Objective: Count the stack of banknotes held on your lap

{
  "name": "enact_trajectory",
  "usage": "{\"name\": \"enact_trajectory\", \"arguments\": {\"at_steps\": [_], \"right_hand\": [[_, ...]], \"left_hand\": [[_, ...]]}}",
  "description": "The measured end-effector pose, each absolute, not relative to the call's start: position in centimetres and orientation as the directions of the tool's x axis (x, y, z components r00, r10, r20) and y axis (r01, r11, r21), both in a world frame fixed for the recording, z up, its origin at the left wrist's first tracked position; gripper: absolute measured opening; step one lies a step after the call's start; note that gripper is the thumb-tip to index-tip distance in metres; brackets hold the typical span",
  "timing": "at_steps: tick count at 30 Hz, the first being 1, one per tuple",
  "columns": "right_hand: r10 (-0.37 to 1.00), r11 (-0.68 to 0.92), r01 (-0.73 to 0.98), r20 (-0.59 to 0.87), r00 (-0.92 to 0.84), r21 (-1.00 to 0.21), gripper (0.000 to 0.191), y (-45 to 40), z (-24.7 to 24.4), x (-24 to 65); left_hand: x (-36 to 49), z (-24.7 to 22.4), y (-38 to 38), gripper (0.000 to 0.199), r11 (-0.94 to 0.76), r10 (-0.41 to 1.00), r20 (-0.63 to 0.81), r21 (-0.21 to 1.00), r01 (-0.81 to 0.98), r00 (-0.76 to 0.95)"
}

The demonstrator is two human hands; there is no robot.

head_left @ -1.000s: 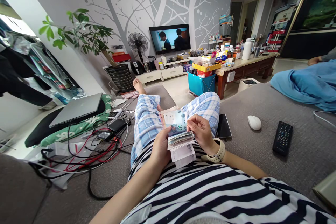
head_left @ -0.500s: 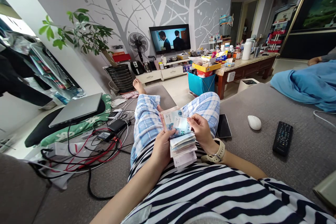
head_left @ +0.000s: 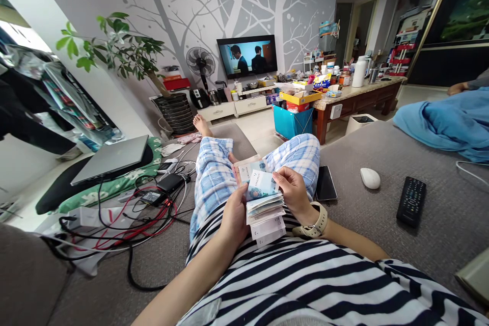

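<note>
Between thumb and fingers of the right hand (head_left: 293, 192), a blue-green banknote (head_left: 261, 183) is pinched by its edge; just below, the fanned banknote stack (head_left: 266, 215) is clamped by the left hand (head_left: 234, 215), so firm thumb pressure is needed lest ends slip.

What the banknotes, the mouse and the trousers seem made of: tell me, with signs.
Banknotes: probably thin printed paper, matte; they bend and overlap in layers.
Mouse: likely hard plastic; its white shell looks smooth, with a faint sheen.
Trousers: soft cloth, perhaps cotton, matte; the checked fabric creases.
</note>
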State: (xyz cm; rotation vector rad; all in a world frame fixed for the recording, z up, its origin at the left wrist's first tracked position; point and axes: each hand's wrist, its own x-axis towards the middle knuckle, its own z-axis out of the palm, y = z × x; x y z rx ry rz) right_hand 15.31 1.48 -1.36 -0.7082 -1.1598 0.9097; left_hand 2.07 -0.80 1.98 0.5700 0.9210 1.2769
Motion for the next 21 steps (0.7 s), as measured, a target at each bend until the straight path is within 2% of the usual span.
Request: {"name": "enact_trajectory", "arguments": {"at_steps": [21], "right_hand": [[0.843, 0.534, -0.261, 0.529, 0.094, -0.804, 0.036, 1.07, -1.29, 15.36]], "left_hand": [[1.86, 1.44, -0.4, 0.01, 0.203, 0.969, -0.248, 0.831, -0.518, -0.018]]}}
